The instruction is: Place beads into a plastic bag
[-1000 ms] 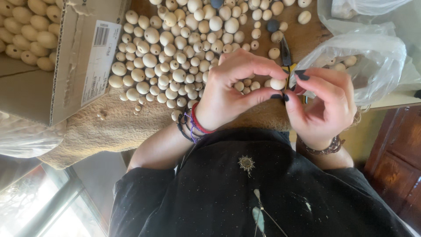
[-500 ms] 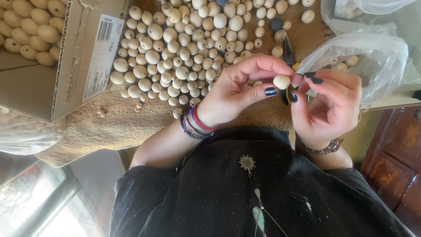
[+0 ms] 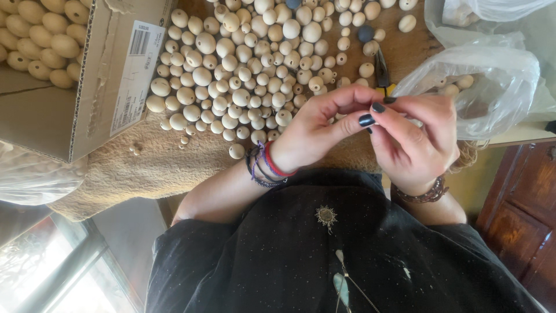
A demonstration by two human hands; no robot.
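Observation:
My left hand [image 3: 313, 133], with coloured cord bracelets at the wrist, and my right hand [image 3: 420, 145], with a beaded bracelet, meet fingertip to fingertip just above my chest. Their dark-nailed thumbs and fingers are pinched together on a small wooden bead that is almost fully hidden between them. Right behind the hands lies a wide heap of loose pale wooden beads [image 3: 243, 75] of mixed sizes on a tan woolly mat [image 3: 145, 174].
A cardboard box [image 3: 104, 87] holding larger wooden beads stands at the left. A clear plastic bag [image 3: 492, 75] with a few beads lies right of the hands. Small pliers [image 3: 382, 69] and two dark blue beads [image 3: 365, 33] rest among the pile. A wooden cabinet [image 3: 521, 208] is at the lower right.
The pale bead, plainly visible between the fingertips before, is now covered as both hands closed together and shifted slightly lower.

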